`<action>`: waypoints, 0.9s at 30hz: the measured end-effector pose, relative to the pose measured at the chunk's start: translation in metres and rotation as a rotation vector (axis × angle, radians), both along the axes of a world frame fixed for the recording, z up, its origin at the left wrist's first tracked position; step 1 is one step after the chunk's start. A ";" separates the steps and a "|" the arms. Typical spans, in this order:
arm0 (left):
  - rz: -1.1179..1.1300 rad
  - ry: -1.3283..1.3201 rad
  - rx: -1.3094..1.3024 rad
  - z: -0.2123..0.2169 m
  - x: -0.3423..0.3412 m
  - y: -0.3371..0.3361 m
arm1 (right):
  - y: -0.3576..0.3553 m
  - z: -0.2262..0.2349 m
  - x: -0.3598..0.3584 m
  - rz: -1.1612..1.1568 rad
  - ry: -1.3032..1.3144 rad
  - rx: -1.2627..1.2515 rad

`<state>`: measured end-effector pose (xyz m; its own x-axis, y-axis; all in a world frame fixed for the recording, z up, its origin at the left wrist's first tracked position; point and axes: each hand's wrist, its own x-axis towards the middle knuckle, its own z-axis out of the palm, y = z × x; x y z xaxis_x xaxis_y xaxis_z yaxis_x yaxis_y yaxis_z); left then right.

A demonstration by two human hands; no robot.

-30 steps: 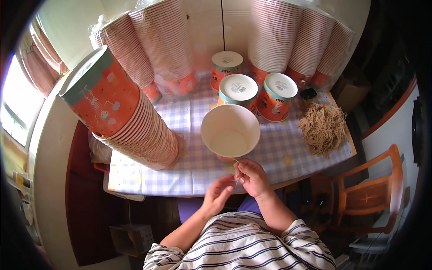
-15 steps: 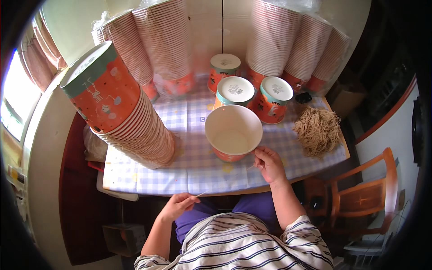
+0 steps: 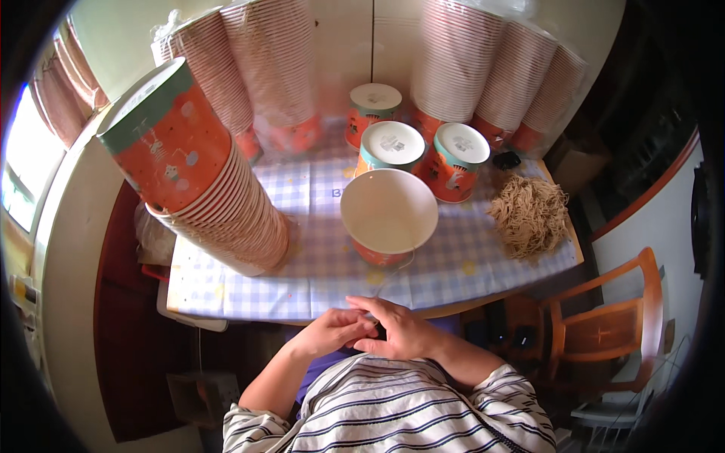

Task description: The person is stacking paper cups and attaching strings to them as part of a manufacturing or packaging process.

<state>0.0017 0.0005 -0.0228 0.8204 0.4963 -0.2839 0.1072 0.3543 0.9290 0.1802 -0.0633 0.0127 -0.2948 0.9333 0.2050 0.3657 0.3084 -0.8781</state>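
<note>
Fingers (image 3: pixel 355 326) first: they were curled in and meeting, the left hand (image 3: pixel 332 332) and the right hand (image 3: pixel 396 332) pressed close together just below the near edge of the surface (image 3: pixel 249 291), working at something small and dark (image 3: pixel 380 332) caught between them. I could not tell what that thing was, nor which hand truly held it; the left fingertips lay on it while the right hand cupped round it from the other side. That was the change I called out: half a second before, the hands had been well apart, the right one up at the rim of the open paper tub (image 3: pixel 389 215) and the left one low by the lap. Both had come down and joined in front of the striped shirt (image 3: pixel 400 408). I judged that the tub had been let go for the moment and the work had moved to the little item in the hands. The tub stood alone and upright on the checked cloth, mouth up and looking empty, with three lidded tubs (image 3: pixel 411 151) just behind it and a heap of pale shredded filling (image 3: pixel 529 215) off to its right. A tall slanting stack of nested tubs (image 3: pixel 204 189) leaned at the left, with more sleeves of stacked cups (image 3: pixel 483 68) along the wall. Both forearms came up from the lower edge, elbows bent and tucked, wrists turned inward towards each other, hands held off the surface.
</note>
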 end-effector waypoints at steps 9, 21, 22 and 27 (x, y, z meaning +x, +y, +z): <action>-0.105 -0.098 -0.522 0.003 0.002 0.018 | 0.007 -0.009 0.032 -0.146 -0.135 0.117; -0.101 -0.069 -0.531 -0.012 -0.010 -0.003 | -0.002 -0.009 0.043 -0.233 0.045 0.031; -0.056 -0.073 -0.505 -0.012 -0.010 -0.005 | -0.003 -0.009 0.044 -0.230 0.046 0.031; 0.013 -0.069 -0.404 -0.006 -0.011 -0.006 | -0.002 -0.009 0.049 -0.126 -0.050 0.116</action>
